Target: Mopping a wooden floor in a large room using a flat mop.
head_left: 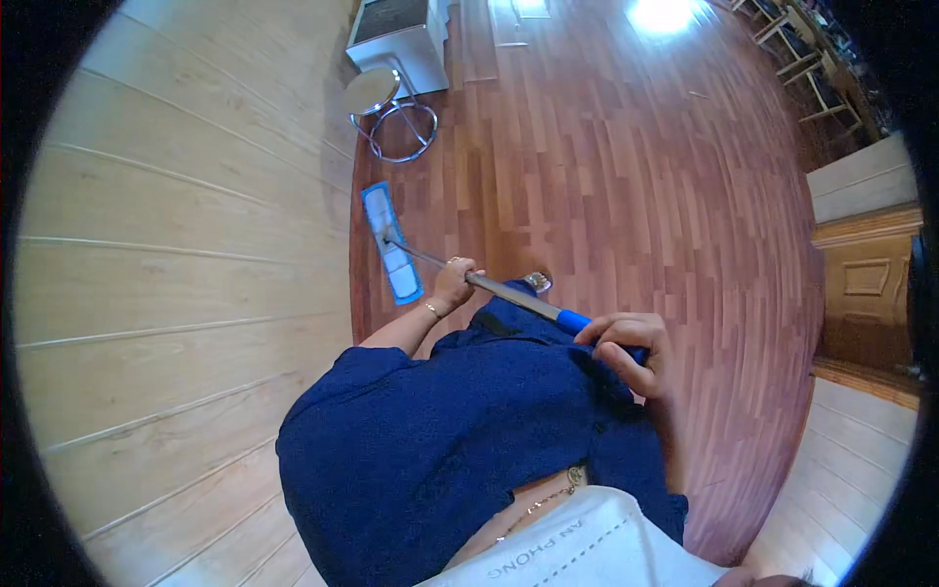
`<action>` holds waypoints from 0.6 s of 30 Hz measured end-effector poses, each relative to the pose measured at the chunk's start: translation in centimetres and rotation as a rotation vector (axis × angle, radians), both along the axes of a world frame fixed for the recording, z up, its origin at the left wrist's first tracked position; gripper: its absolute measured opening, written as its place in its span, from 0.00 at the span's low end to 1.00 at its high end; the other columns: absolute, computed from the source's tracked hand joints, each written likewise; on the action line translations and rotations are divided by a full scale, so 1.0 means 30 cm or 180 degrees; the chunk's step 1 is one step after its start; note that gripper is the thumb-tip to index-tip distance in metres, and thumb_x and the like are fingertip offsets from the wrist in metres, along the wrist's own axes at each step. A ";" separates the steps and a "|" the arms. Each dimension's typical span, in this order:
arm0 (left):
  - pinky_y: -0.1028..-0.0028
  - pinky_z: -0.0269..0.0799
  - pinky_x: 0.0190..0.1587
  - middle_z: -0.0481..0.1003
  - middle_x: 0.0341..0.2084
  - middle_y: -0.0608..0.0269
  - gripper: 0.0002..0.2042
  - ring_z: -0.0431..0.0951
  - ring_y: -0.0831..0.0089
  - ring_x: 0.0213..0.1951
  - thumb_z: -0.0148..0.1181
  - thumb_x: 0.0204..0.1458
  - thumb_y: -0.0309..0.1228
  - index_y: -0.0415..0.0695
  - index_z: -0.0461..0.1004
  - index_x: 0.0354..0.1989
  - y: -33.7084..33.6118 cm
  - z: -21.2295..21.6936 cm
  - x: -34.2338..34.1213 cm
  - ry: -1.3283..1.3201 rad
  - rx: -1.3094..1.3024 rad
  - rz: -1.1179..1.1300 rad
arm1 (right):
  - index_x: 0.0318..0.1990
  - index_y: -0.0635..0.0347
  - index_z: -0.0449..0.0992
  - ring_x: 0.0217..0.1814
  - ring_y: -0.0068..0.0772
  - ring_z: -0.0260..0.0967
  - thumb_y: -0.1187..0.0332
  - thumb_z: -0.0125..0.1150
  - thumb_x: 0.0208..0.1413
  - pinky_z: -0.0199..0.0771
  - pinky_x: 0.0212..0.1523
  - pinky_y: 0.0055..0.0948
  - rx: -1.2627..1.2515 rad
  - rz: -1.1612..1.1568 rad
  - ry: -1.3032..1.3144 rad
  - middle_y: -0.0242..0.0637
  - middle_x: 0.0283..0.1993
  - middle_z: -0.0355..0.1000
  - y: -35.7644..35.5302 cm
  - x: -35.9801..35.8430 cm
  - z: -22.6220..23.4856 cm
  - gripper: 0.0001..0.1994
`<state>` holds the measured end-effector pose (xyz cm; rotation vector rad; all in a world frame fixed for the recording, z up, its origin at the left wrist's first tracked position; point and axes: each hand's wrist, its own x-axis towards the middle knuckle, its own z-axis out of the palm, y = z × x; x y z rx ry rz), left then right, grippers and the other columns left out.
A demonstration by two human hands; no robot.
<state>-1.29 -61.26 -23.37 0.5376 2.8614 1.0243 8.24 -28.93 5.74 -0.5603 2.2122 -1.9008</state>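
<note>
While both hands [455, 284] [631, 347] clamp metal handle [509, 293], blue flat mop [391, 245] rests on floor [636, 196].

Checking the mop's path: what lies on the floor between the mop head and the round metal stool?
In the head view, only bare wooden floor lies between the blue mop head and the round metal stool, beside the pale wall.

The flat mop head [391, 243] lies on the plank floor [626, 176] just beside the wall [176, 225] at left, with a round stool [386, 108] farther ahead and chairs [812, 59] far right.
</note>
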 end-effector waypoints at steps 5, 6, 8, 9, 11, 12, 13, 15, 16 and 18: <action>0.58 0.65 0.35 0.72 0.23 0.50 0.16 0.71 0.50 0.32 0.60 0.50 0.41 0.41 0.69 0.20 0.067 -0.013 0.002 -0.0130 0.0095 0.0039 | 0.23 0.65 0.76 0.30 0.38 0.75 0.71 0.59 0.46 0.71 0.33 0.31 0.0024 -0.0144 0.0080 0.44 0.31 0.77 0.025 0.023 0.047 0.06; 0.58 0.65 0.35 0.71 0.23 0.51 0.16 0.71 0.50 0.32 0.60 0.50 0.41 0.41 0.69 0.21 0.097 -0.010 -0.010 -0.0045 0.0153 -0.0035 | 0.21 0.64 0.75 0.29 0.37 0.75 0.71 0.59 0.46 0.71 0.32 0.30 0.0026 -0.0254 0.0291 0.44 0.30 0.77 0.034 0.024 0.053 0.07; 0.58 0.64 0.35 0.70 0.21 0.51 0.15 0.70 0.51 0.30 0.62 0.49 0.40 0.41 0.69 0.21 0.159 -0.001 -0.041 0.0039 0.0395 -0.0205 | 0.18 0.62 0.74 0.24 0.34 0.74 0.65 0.59 0.43 0.70 0.27 0.27 0.0111 -0.0403 0.0697 0.45 0.27 0.77 0.051 0.024 0.086 0.10; 0.59 0.64 0.34 0.70 0.21 0.51 0.15 0.70 0.51 0.30 0.62 0.49 0.40 0.42 0.69 0.21 0.189 -0.009 -0.060 0.0031 0.0437 -0.0319 | 0.17 0.62 0.75 0.22 0.33 0.73 0.62 0.57 0.43 0.69 0.25 0.26 0.0169 -0.0575 0.0800 0.48 0.26 0.77 0.049 0.033 0.110 0.13; 0.60 0.63 0.32 0.69 0.19 0.52 0.15 0.69 0.53 0.28 0.64 0.48 0.38 0.41 0.68 0.20 0.261 0.012 -0.117 -0.0020 0.0582 -0.0674 | 0.17 0.60 0.75 0.21 0.31 0.73 0.59 0.58 0.42 0.66 0.23 0.25 0.0343 -0.0613 0.0976 0.46 0.25 0.77 0.071 0.043 0.148 0.14; 0.60 0.63 0.32 0.69 0.19 0.52 0.15 0.69 0.53 0.28 0.64 0.48 0.38 0.41 0.68 0.20 0.299 0.025 -0.149 0.0015 0.0611 -0.0751 | 0.16 0.59 0.75 0.21 0.31 0.73 0.58 0.59 0.42 0.65 0.22 0.25 0.0370 -0.0687 0.1034 0.45 0.24 0.77 0.071 0.050 0.169 0.14; 0.59 0.64 0.32 0.69 0.20 0.50 0.16 0.69 0.51 0.29 0.63 0.48 0.39 0.41 0.67 0.19 0.337 0.040 -0.187 -0.0045 0.0658 -0.0962 | 0.18 0.58 0.75 0.21 0.32 0.73 0.58 0.62 0.40 0.65 0.23 0.26 0.0347 -0.0697 0.1065 0.43 0.26 0.78 0.076 0.056 0.166 0.13; 0.59 0.64 0.33 0.69 0.18 0.49 0.18 0.70 0.50 0.28 0.63 0.47 0.39 0.40 0.66 0.16 0.399 0.050 -0.268 -0.0188 0.0884 -0.1307 | 0.21 0.57 0.76 0.21 0.33 0.73 0.60 0.67 0.37 0.65 0.22 0.27 0.0721 -0.0517 0.1413 0.39 0.28 0.78 0.065 0.038 0.211 0.11; 0.59 0.64 0.33 0.69 0.18 0.49 0.18 0.70 0.50 0.28 0.63 0.47 0.39 0.40 0.66 0.16 0.430 0.052 -0.314 -0.0152 0.0898 -0.1361 | 0.25 0.57 0.77 0.21 0.33 0.73 0.63 0.71 0.34 0.65 0.21 0.28 0.0774 -0.0356 0.1679 0.36 0.31 0.78 0.064 0.019 0.204 0.11; 0.60 0.64 0.30 0.69 0.18 0.49 0.15 0.69 0.52 0.25 0.65 0.45 0.35 0.40 0.68 0.16 0.499 0.060 -0.397 0.0013 0.0948 -0.1771 | 0.26 0.56 0.77 0.22 0.32 0.74 0.66 0.74 0.33 0.67 0.22 0.27 0.0809 -0.0340 0.1878 0.35 0.31 0.78 0.031 0.004 0.206 0.12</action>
